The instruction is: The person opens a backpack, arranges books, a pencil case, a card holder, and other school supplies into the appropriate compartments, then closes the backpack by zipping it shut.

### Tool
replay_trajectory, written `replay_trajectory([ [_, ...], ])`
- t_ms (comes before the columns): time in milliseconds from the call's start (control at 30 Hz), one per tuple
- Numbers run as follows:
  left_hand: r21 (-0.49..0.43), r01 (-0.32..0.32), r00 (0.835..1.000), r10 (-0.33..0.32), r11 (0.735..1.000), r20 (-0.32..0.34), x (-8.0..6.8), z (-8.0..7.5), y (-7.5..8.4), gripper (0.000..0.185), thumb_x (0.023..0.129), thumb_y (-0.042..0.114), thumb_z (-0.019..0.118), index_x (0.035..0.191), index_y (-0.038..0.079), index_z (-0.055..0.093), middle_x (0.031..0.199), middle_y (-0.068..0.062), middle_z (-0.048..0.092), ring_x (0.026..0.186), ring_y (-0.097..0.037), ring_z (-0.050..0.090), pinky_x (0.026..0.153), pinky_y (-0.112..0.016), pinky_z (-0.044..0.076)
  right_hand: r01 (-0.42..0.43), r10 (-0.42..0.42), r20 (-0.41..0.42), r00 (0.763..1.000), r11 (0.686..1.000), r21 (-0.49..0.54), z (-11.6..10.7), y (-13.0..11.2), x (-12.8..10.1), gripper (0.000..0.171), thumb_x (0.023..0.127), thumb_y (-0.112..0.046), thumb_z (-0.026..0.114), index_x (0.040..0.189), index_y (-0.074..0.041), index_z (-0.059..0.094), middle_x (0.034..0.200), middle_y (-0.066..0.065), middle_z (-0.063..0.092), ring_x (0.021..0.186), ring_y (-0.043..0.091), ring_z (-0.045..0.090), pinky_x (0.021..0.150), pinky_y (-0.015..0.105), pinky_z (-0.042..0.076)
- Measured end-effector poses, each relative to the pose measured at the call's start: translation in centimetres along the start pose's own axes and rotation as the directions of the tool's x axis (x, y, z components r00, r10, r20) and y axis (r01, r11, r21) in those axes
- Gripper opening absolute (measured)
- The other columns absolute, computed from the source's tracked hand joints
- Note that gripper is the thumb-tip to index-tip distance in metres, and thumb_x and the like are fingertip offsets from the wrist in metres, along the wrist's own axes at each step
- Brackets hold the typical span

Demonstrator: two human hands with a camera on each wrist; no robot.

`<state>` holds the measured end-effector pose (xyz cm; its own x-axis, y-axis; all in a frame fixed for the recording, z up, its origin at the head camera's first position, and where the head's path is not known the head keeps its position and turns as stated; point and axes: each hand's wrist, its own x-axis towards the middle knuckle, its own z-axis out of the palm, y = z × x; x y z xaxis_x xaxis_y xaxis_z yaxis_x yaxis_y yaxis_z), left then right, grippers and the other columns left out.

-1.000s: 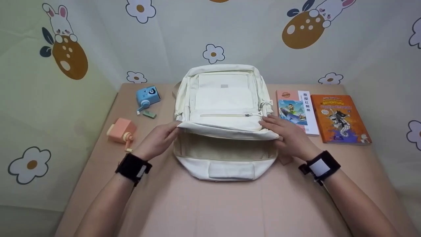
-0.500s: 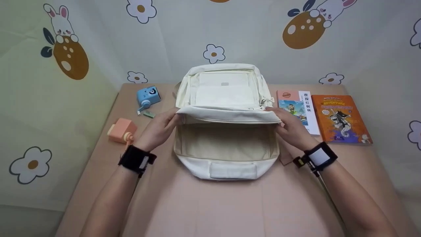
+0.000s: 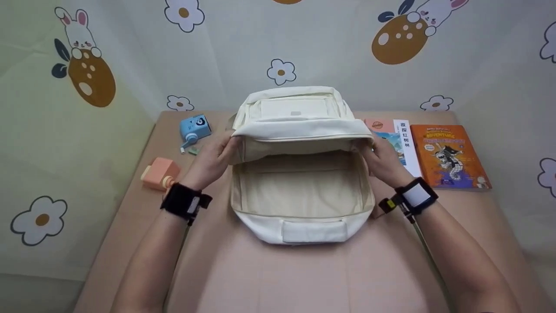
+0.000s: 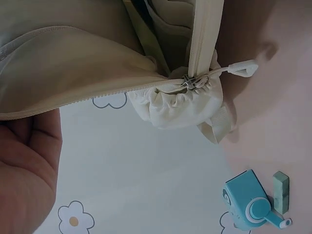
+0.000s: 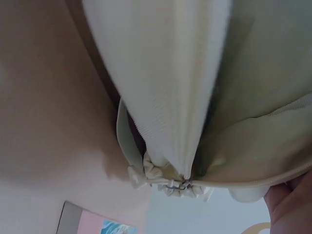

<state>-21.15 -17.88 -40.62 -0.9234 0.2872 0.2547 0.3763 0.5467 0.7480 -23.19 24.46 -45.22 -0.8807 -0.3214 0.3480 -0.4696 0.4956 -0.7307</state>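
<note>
A cream backpack [image 3: 312, 231] lies on the table with its main compartment unzipped, its top handle facing me. My left hand [image 3: 207, 163] grips the left corner of the raised front flap [image 3: 304, 129], and my right hand [image 3: 388, 163] holds the right corner. Between them the beige lining [image 3: 299, 191] shows. In the left wrist view, curled fingers of the left hand [image 4: 29, 170] sit under the zipped edge; a white zipper pull [image 4: 243, 68] hangs at the side. The right wrist view catches part of the right hand [image 5: 295, 207] at the flap's edge.
Left of the backpack stand a blue crank pencil sharpener [image 3: 195, 127] and a pink one [image 3: 160, 172], with a small green block [image 4: 281, 191] by the blue one. Two books lie at right: an orange one [image 3: 451, 156] and a pink-and-white one [image 3: 404, 134]. Patterned cloth [image 3: 243, 39] hangs behind.
Both hands have lifted the front flap up and away from me. The opening has widened, showing more lining, and the flap now covers much of the front pocket.
</note>
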Motion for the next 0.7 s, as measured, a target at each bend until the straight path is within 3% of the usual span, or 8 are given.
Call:
replay_trajectory([
  [133,-0.02,-0.016,1.0,0.015,1.0,-0.022,0.2,0.2,-0.2,0.034,0.109,0.036,0.048,0.089,0.009,0.054,0.079,-0.003,0.044,0.075,-0.021,0.046,0.067,-0.037,0.036,-0.052,0.052,-0.032,0.998,0.999,0.004,0.2,-0.2,0.6,0.051,0.111,-0.041,0.039,0.155,-0.018,0.043,0.151,0.008,0.052,0.138,0.029,0.048,0.111,0.056,0.039],
  [333,-0.126,0.019,1.0,-0.019,0.992,-0.001,0.3,0.4,-0.8,0.038,0.108,0.041,0.05,0.088,0.009,0.052,0.077,-0.003,0.042,0.069,-0.02,0.042,0.063,-0.033,0.034,-0.165,0.165,-0.032,0.986,0.986,0.011,0.3,-0.5,1.5,0.058,0.107,-0.056,0.038,0.155,-0.026,0.044,0.151,0.007,0.052,0.136,0.03,0.05,0.11,0.057,0.039],
  [433,-0.168,0.068,0.997,-0.06,0.983,0.052,0.1,0.4,-1.3,0.029,0.106,0.037,0.057,0.106,0.008,0.063,0.093,-0.005,0.054,0.085,-0.02,0.05,0.075,-0.035,0.04,-0.206,0.206,-0.007,0.979,0.979,0.012,0.1,-0.6,2.0,0.06,0.104,-0.061,0.039,0.154,-0.028,0.045,0.151,0.007,0.052,0.136,0.032,0.05,0.11,0.059,0.039],
  [567,-0.183,0.134,0.981,-0.104,0.974,0.163,-0.5,0.7,-2.6,0.056,0.094,0.043,0.073,0.14,0.015,0.059,0.129,-0.004,0.062,0.115,-0.02,0.055,0.1,-0.044,0.043,-0.24,0.238,0.042,0.97,0.97,0.029,-0.1,-0.8,2.4,0.063,0.103,-0.063,0.04,0.154,-0.027,0.045,0.15,0.009,0.052,0.135,0.034,0.05,0.108,0.061,0.04],
  [700,-0.166,0.171,0.972,-0.139,0.971,0.19,-1.1,1.4,-3.9,0.062,0.087,0.051,0.079,0.133,0.014,0.063,0.124,-0.003,0.067,0.111,-0.019,0.06,0.1,-0.043,0.046,-0.26,0.254,0.08,0.964,0.963,0.066,-0.1,-0.7,2.7,0.062,0.104,-0.061,0.041,0.155,-0.027,0.043,0.153,0.008,0.049,0.138,0.032,0.047,0.109,0.06,0.039],
])
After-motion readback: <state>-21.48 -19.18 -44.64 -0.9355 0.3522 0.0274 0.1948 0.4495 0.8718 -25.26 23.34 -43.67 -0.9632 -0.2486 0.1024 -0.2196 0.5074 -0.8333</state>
